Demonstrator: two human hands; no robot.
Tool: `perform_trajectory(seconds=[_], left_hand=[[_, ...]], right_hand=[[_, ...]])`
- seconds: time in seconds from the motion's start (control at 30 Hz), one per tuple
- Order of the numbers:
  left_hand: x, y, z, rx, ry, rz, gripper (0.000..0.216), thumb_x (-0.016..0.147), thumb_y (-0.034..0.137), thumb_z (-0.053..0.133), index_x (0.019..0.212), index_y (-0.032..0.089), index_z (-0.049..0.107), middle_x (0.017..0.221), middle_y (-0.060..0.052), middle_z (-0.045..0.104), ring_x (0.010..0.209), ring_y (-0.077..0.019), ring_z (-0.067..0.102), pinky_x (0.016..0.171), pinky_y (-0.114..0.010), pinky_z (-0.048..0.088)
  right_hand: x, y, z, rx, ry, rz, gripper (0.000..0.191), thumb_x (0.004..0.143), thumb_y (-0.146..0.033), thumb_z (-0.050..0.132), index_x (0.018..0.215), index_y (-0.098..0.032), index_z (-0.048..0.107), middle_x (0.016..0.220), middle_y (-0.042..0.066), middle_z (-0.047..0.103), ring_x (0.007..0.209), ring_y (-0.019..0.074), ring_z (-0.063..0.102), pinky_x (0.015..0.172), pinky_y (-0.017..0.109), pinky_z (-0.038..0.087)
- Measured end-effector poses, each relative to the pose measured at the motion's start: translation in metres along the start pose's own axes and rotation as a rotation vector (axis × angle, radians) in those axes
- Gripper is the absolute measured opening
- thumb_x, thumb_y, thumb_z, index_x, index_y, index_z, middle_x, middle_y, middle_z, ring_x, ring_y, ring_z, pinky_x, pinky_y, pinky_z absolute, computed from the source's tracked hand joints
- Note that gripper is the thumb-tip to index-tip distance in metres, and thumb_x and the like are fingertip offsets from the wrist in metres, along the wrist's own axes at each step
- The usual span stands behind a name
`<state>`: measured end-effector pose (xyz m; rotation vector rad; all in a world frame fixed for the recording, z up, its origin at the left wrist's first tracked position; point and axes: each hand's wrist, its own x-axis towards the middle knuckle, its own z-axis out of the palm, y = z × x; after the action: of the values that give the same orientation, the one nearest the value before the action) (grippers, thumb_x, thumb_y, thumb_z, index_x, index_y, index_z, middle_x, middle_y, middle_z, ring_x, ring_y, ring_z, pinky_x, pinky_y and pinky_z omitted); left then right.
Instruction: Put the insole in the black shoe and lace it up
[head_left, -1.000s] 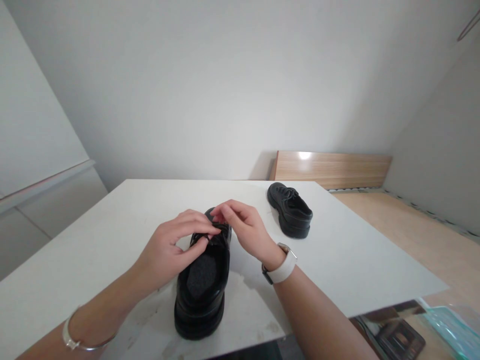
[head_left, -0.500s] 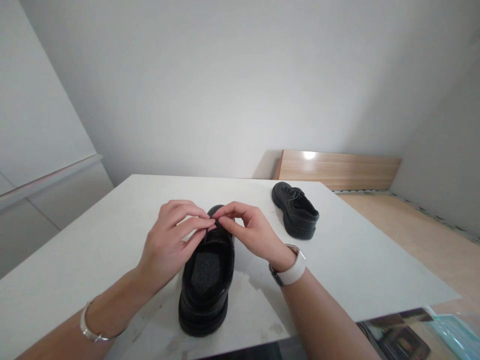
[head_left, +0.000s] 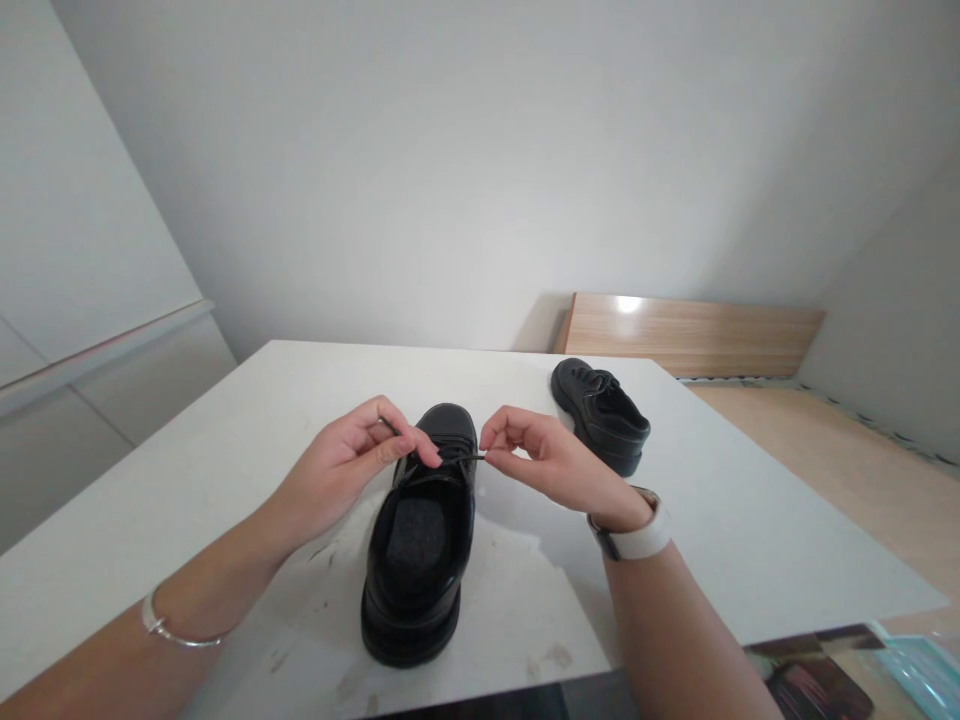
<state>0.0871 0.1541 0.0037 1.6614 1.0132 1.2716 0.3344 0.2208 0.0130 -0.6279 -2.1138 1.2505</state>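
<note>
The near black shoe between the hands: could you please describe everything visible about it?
The near black shoe is glossy and leather-like, with a thick chunky sole and a grey insole. It stands upright on the white table, heel toward the camera. The left hand and right hand each pinch an end of its thin black lace, pulled sideways.
</note>
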Motion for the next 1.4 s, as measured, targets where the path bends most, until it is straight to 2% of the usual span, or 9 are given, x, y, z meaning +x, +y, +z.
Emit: perform_trajectory(seconds=[0.23,0.43,0.53,0.63,0.7,0.93,1.1,1.27,1.4], left_hand=[[0.0,0.007,0.017,0.233,0.074,0.002,0.017,0.085,0.034,0.071,0.091,0.018,0.072,0.073,-0.002,0.074,0.071,-0.018,0.068,0.07,-0.028,0.053],[-0.004,0.007,0.022,0.321,0.08,0.123,0.012,0.087,0.028,0.065,0.085,0.02,0.074,0.082,-0.002,0.074,0.079,-0.0171,0.067,0.076,-0.027,0.053],[-0.006,0.006,0.022,0.254,0.115,0.094,0.013,0.088,0.03,0.066,0.086,0.019,0.072,0.085,-0.002,0.073,0.079,-0.0164,0.066,0.076,-0.026,0.052],[-0.005,0.007,0.021,0.183,0.106,0.024,0.019,0.09,0.034,0.064,0.085,0.018,0.073,0.08,-0.003,0.072,0.077,-0.0161,0.065,0.072,-0.026,0.051],[-0.004,0.008,0.021,0.137,0.103,-0.026,0.021,0.089,0.036,0.066,0.085,0.018,0.074,0.08,-0.003,0.072,0.077,-0.0166,0.064,0.07,-0.026,0.05],[-0.003,0.007,0.015,0.063,0.064,-0.086,0.011,0.081,0.028,0.072,0.085,0.019,0.074,0.084,-0.004,0.074,0.08,-0.0171,0.066,0.073,-0.028,0.051],[-0.006,0.007,0.014,0.28,0.022,0.076,0.005,0.085,0.019,0.066,0.089,0.02,0.069,0.088,-0.003,0.07,0.085,-0.0167,0.065,0.079,-0.029,0.05],[-0.01,0.011,0.022,0.6,0.064,0.427,0.014,0.089,0.008,0.056,0.09,0.021,0.063,0.089,-0.003,0.063,0.091,-0.016,0.058,0.08,-0.028,0.049],[-0.009,0.013,0.028,0.787,0.135,0.586,0.018,0.088,0.002,0.053,0.088,0.019,0.059,0.08,-0.002,0.061,0.087,-0.0172,0.054,0.078,-0.029,0.048]], right_hand=[[0.004,-0.016,0.034,0.115,0.202,-0.277,0.007,0.091,-0.025,0.068,0.092,-0.018,0.066,0.086,0.003,0.067,0.078,0.0144,0.061,0.07,0.028,0.049],[0.005,-0.025,0.048,-0.157,0.27,-0.454,0.009,0.093,-0.019,0.066,0.102,-0.019,0.068,0.098,0.006,0.068,0.094,0.0174,0.062,0.085,0.032,0.05],[0.005,-0.023,0.045,-0.249,0.286,-0.408,0.02,0.091,-0.021,0.071,0.11,-0.02,0.067,0.102,0.006,0.068,0.098,0.0191,0.061,0.089,0.034,0.049],[0.004,-0.021,0.043,-0.294,0.298,-0.363,0.003,0.093,-0.019,0.069,0.09,-0.02,0.068,0.085,0.003,0.068,0.084,0.0164,0.061,0.078,0.03,0.049],[0.002,-0.021,0.042,-0.307,0.291,-0.379,0.008,0.093,-0.018,0.067,0.086,-0.019,0.067,0.085,0.003,0.067,0.083,0.0163,0.061,0.075,0.03,0.049],[-0.004,-0.025,0.031,-0.31,0.084,-0.383,0.007,0.094,-0.016,0.063,0.087,-0.018,0.063,0.084,0.004,0.064,0.081,0.0161,0.057,0.075,0.03,0.049],[-0.005,-0.025,0.029,-0.308,0.06,-0.33,0.006,0.092,-0.014,0.061,0.087,-0.018,0.061,0.084,0.003,0.061,0.081,0.0163,0.056,0.074,0.03,0.047],[0.001,-0.023,0.046,-0.221,0.176,-0.304,0.019,0.098,-0.011,0.05,0.109,-0.017,0.064,0.101,0.006,0.067,0.093,0.0159,0.06,0.084,0.03,0.049],[0.006,-0.02,0.055,-0.172,0.261,-0.256,0.019,0.094,-0.009,0.054,0.095,-0.019,0.07,0.092,0.002,0.071,0.086,0.0143,0.063,0.081,0.027,0.049]])
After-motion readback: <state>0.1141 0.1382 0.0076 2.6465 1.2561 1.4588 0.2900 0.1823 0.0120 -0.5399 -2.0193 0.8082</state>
